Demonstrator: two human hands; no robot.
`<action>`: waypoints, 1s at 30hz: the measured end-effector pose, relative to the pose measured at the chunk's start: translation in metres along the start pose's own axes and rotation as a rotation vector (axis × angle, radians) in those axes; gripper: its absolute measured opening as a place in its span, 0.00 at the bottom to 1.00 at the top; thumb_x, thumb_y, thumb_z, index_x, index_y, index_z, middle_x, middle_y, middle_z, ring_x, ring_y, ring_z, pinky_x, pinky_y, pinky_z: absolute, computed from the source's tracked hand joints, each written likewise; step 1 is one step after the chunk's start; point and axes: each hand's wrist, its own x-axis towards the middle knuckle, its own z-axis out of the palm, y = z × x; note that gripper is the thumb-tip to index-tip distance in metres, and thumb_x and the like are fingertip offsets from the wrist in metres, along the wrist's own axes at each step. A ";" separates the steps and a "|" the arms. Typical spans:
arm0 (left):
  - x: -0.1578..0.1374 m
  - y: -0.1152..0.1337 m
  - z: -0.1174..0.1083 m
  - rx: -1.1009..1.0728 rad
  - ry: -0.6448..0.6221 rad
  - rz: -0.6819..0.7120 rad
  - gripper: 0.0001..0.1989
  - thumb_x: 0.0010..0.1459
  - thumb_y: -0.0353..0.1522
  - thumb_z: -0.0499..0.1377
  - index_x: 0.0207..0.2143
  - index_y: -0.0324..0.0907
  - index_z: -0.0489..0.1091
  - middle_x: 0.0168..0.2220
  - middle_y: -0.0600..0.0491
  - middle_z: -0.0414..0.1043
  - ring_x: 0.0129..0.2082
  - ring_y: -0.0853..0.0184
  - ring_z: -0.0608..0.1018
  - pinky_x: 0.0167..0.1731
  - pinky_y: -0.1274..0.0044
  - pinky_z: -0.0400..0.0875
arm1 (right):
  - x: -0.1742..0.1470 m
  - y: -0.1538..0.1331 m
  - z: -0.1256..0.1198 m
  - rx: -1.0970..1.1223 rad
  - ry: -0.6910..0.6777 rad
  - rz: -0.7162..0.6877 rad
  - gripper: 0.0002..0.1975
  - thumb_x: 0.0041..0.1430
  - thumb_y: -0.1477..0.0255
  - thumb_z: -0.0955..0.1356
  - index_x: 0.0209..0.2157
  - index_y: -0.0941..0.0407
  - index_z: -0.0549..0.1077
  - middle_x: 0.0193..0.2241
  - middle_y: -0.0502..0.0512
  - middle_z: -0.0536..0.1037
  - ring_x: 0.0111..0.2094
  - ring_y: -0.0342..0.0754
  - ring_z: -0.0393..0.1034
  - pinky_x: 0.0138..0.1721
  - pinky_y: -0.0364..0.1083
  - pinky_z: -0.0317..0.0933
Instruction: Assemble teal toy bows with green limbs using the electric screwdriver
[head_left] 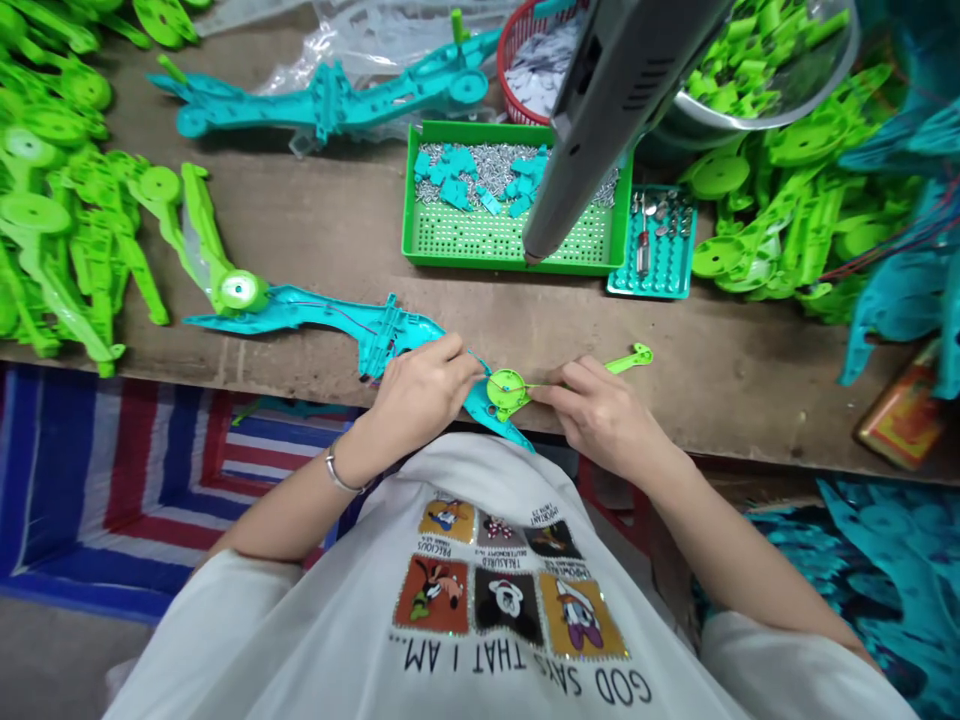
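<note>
A turquoise bow-shaped plastic shell [330, 308] lies along the table's front edge, a thin dark wire running inside it. At its right end sits a lime-green arm with a round hub [507, 390], and a thin reddish wire [517, 389] crosses the hub. My left hand [427, 385] is closed in a pinch over the shell just left of the hub; its fingertips meet the wire's left end. My right hand [600, 410] pinches at the wire's other end, over the green arm, whose hooked tip [640, 355] shows beyond the fingers. Another lime-green arm [244, 291] joins the shell's left end.
A green basket [517, 266] of screws and turquoise pieces stands behind, beside a turquoise tray [656, 285] of small metal parts. A grey tool [600, 120] hangs overhead. Green parts [52, 210] pile up left and right. Another turquoise shell [337, 105] lies farther back.
</note>
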 end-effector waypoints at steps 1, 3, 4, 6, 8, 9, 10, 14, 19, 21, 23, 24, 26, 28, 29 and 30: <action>0.003 0.001 -0.001 0.011 -0.011 -0.022 0.12 0.69 0.35 0.55 0.37 0.41 0.77 0.34 0.51 0.71 0.33 0.66 0.75 0.28 0.75 0.64 | 0.000 0.000 0.000 0.005 -0.007 0.012 0.14 0.66 0.80 0.62 0.43 0.58 0.79 0.32 0.57 0.73 0.35 0.50 0.62 0.37 0.48 0.59; 0.008 0.004 -0.002 0.047 -0.037 -0.047 0.11 0.68 0.35 0.56 0.36 0.41 0.76 0.34 0.52 0.72 0.32 0.66 0.75 0.27 0.74 0.61 | 0.000 -0.001 0.000 0.015 -0.012 0.027 0.14 0.66 0.80 0.62 0.43 0.58 0.79 0.32 0.57 0.73 0.35 0.50 0.62 0.37 0.48 0.59; 0.010 0.006 -0.003 0.067 -0.051 -0.049 0.11 0.68 0.34 0.56 0.35 0.41 0.76 0.34 0.51 0.72 0.32 0.65 0.75 0.26 0.73 0.60 | 0.000 -0.001 0.000 0.018 -0.013 0.032 0.14 0.66 0.80 0.62 0.42 0.58 0.79 0.32 0.57 0.73 0.35 0.50 0.62 0.37 0.48 0.59; 0.011 0.010 -0.004 0.105 -0.071 -0.035 0.11 0.67 0.33 0.56 0.34 0.41 0.75 0.35 0.51 0.72 0.32 0.65 0.75 0.24 0.73 0.57 | 0.001 0.000 0.000 0.015 -0.022 0.042 0.14 0.66 0.80 0.62 0.42 0.58 0.79 0.32 0.57 0.73 0.35 0.50 0.63 0.37 0.48 0.59; 0.009 0.013 -0.004 0.148 -0.079 -0.005 0.11 0.67 0.31 0.54 0.33 0.42 0.74 0.35 0.50 0.72 0.33 0.64 0.75 0.22 0.73 0.54 | 0.002 0.000 -0.002 0.008 -0.041 0.053 0.14 0.66 0.80 0.62 0.41 0.57 0.79 0.32 0.57 0.72 0.34 0.50 0.62 0.37 0.48 0.59; 0.008 0.015 -0.003 0.171 -0.077 0.013 0.11 0.67 0.30 0.53 0.34 0.42 0.74 0.36 0.50 0.72 0.34 0.63 0.75 0.22 0.73 0.52 | 0.003 0.000 -0.003 0.007 -0.053 0.063 0.14 0.66 0.80 0.61 0.42 0.57 0.78 0.32 0.57 0.72 0.34 0.50 0.63 0.37 0.48 0.59; 0.006 0.015 -0.003 0.193 -0.074 0.033 0.11 0.67 0.29 0.53 0.34 0.42 0.74 0.36 0.49 0.72 0.34 0.63 0.74 0.21 0.73 0.52 | 0.005 0.000 -0.005 0.010 -0.063 0.075 0.14 0.66 0.80 0.61 0.43 0.57 0.78 0.33 0.57 0.72 0.35 0.50 0.63 0.37 0.48 0.59; 0.000 0.015 0.002 0.245 -0.059 0.104 0.11 0.67 0.27 0.52 0.36 0.42 0.75 0.34 0.48 0.70 0.35 0.62 0.74 0.21 0.73 0.53 | 0.016 -0.009 -0.009 0.060 -0.070 0.083 0.20 0.64 0.82 0.60 0.54 0.55 0.72 0.41 0.59 0.73 0.39 0.50 0.66 0.40 0.49 0.61; -0.004 0.012 0.002 0.228 -0.036 0.123 0.12 0.68 0.27 0.51 0.35 0.40 0.74 0.35 0.48 0.70 0.36 0.62 0.74 0.23 0.75 0.60 | 0.033 -0.027 0.003 0.216 0.001 0.054 0.19 0.62 0.80 0.61 0.54 0.57 0.70 0.43 0.61 0.74 0.43 0.52 0.68 0.44 0.51 0.64; -0.006 0.010 -0.001 0.186 -0.072 0.121 0.12 0.69 0.28 0.52 0.35 0.39 0.74 0.37 0.47 0.70 0.37 0.62 0.75 0.27 0.75 0.65 | 0.037 -0.031 0.013 0.257 0.017 0.093 0.15 0.65 0.78 0.61 0.51 0.59 0.71 0.40 0.61 0.74 0.41 0.52 0.68 0.43 0.51 0.64; -0.007 0.006 -0.004 0.125 -0.109 0.124 0.12 0.69 0.29 0.52 0.36 0.39 0.75 0.38 0.48 0.70 0.37 0.63 0.74 0.32 0.75 0.69 | 0.038 -0.031 0.022 0.257 0.022 0.106 0.15 0.68 0.77 0.60 0.50 0.58 0.73 0.38 0.60 0.74 0.40 0.51 0.68 0.41 0.50 0.64; -0.008 0.004 -0.005 0.090 -0.120 0.128 0.12 0.69 0.29 0.51 0.37 0.38 0.75 0.39 0.48 0.70 0.37 0.64 0.74 0.34 0.75 0.70 | 0.037 -0.031 0.026 0.249 0.028 0.101 0.15 0.68 0.77 0.60 0.50 0.58 0.74 0.38 0.60 0.74 0.39 0.50 0.68 0.41 0.49 0.64; -0.010 -0.001 -0.007 0.009 -0.118 0.140 0.13 0.70 0.29 0.51 0.37 0.37 0.74 0.40 0.47 0.70 0.37 0.66 0.75 0.37 0.75 0.71 | 0.035 -0.030 0.031 0.230 0.053 0.080 0.17 0.67 0.79 0.60 0.50 0.58 0.75 0.37 0.59 0.74 0.38 0.50 0.67 0.40 0.49 0.64; -0.012 -0.006 -0.008 -0.071 -0.098 0.137 0.14 0.70 0.28 0.50 0.36 0.36 0.74 0.40 0.47 0.70 0.37 0.67 0.75 0.38 0.76 0.72 | 0.033 -0.030 0.034 0.203 0.073 0.065 0.17 0.67 0.79 0.60 0.50 0.57 0.76 0.36 0.59 0.73 0.38 0.50 0.66 0.39 0.49 0.64; -0.012 -0.008 -0.008 -0.102 -0.081 0.127 0.14 0.70 0.28 0.50 0.36 0.35 0.73 0.41 0.46 0.70 0.37 0.67 0.75 0.39 0.76 0.72 | 0.032 -0.030 0.034 0.192 0.078 0.063 0.18 0.67 0.79 0.60 0.50 0.56 0.77 0.36 0.59 0.73 0.37 0.50 0.66 0.39 0.48 0.63; -0.012 -0.010 -0.010 -0.126 -0.065 0.112 0.13 0.70 0.29 0.50 0.36 0.35 0.73 0.41 0.46 0.70 0.38 0.67 0.75 0.40 0.75 0.72 | 0.032 -0.031 0.034 0.182 0.077 0.064 0.18 0.67 0.79 0.60 0.50 0.56 0.77 0.36 0.58 0.73 0.37 0.50 0.65 0.39 0.48 0.63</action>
